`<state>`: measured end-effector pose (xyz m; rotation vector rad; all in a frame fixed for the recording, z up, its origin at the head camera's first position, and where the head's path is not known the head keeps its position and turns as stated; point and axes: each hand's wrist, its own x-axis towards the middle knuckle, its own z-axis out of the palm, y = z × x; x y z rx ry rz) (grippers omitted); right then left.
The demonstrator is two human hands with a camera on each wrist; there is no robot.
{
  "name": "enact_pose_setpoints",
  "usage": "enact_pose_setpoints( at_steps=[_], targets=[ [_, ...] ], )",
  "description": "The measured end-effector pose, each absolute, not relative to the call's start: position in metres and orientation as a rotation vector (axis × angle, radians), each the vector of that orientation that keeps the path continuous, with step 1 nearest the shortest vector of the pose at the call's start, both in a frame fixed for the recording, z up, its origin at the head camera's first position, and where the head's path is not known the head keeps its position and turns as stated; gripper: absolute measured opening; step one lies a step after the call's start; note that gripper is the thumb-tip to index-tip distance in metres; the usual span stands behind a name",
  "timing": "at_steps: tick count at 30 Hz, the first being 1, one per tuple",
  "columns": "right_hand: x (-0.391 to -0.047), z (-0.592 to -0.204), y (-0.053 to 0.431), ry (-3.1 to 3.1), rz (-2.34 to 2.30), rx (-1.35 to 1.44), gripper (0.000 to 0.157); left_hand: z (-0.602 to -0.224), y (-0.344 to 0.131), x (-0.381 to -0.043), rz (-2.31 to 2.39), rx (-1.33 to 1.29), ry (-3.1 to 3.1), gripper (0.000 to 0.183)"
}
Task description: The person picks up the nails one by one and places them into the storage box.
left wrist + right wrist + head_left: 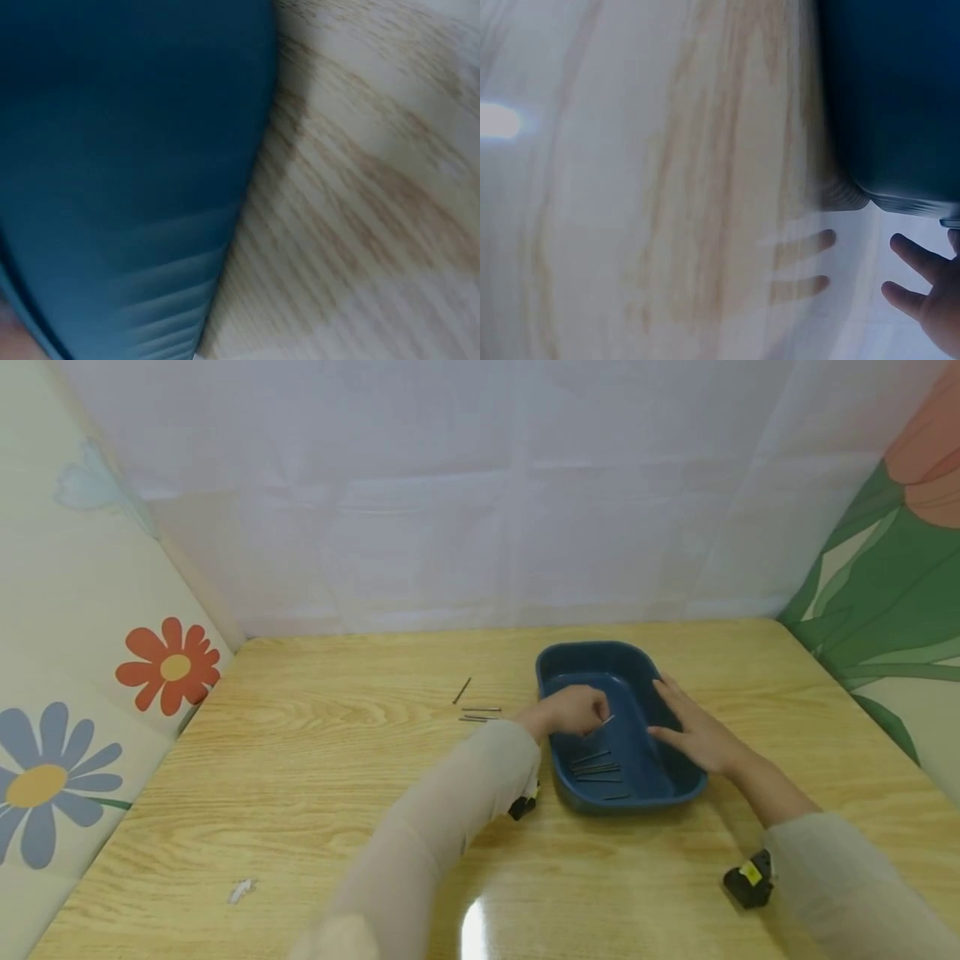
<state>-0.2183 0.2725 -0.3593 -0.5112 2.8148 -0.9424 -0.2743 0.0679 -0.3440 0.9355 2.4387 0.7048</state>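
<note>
A dark blue tray [643,768] sits on the wooden table, and several thin metal nails [596,768] lie on its floor toward the near end. My left hand [576,708] reaches over its left rim and pinches a nail [608,720] inside the tray. At the right rim is my right hand [701,735], fingers straight and spread. The right wrist view shows the fingers [919,259] of this hand beside the tray wall [900,112]. Mostly the tray's outer side [135,165] fills the left wrist view.
Several more nails [480,710] lie on the table [322,760] just left of the tray. A small white scrap [242,890] is near the front left. White cloth [450,527] hangs behind the table, with flower-printed panels at both sides.
</note>
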Motion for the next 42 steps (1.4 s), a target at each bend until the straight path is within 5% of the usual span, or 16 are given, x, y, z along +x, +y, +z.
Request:
enact_pose_setpoints(
  at_steps=[21,42],
  targets=[
    [-0.215,-0.361,0.274,2.799,-0.928,-0.489,0.072,-0.35,0.084,-0.266,0.148,1.079,2.544,0.033],
    [-0.218,-0.359,0.272,2.798,-0.941,-0.526,0.071,-0.355,0.086,-0.265,0.066,0.84,2.571,0.019]
  ],
)
